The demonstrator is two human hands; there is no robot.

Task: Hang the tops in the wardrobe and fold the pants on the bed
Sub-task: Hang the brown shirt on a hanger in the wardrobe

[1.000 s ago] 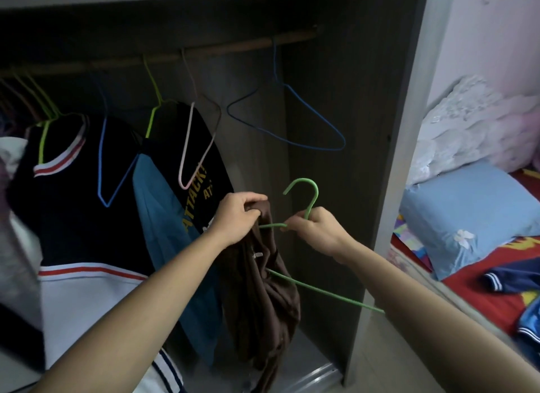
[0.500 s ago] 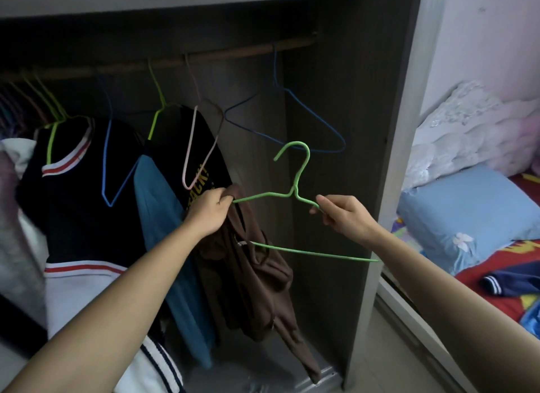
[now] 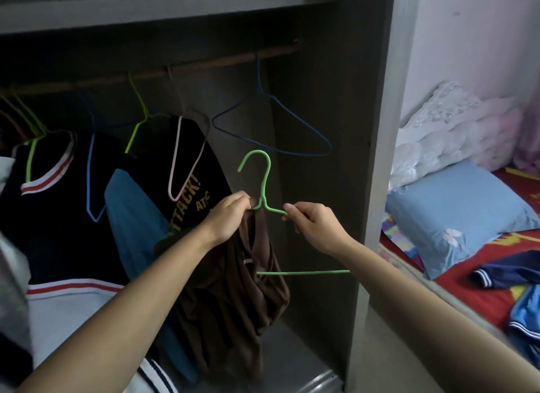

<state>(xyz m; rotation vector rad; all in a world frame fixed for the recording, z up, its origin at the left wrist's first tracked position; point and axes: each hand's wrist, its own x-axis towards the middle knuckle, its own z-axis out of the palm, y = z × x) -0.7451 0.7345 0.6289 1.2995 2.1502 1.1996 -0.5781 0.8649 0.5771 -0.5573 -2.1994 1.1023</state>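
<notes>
Working at the right end of the dark grey wooden wardrobe [image 3: 377,129], below its brown wooden rail [image 3: 204,66], on the step of hanging a top. Holding the soft brown fabric top [image 3: 233,290] bunched and dangling near the right wall, while feeding its neckline onto the thin green wire hanger [image 3: 264,185]. Pinching fabric against the hanger's neck with the curled left hand [image 3: 230,214]. Gripping the hanger's right shoulder between the thumb and curled fingers of the right hand [image 3: 315,226]. Next, probably needing both shoulders seated, then the hook lifted to the rail's right end, beside the empty blue wire hanger [image 3: 304,125].
</notes>
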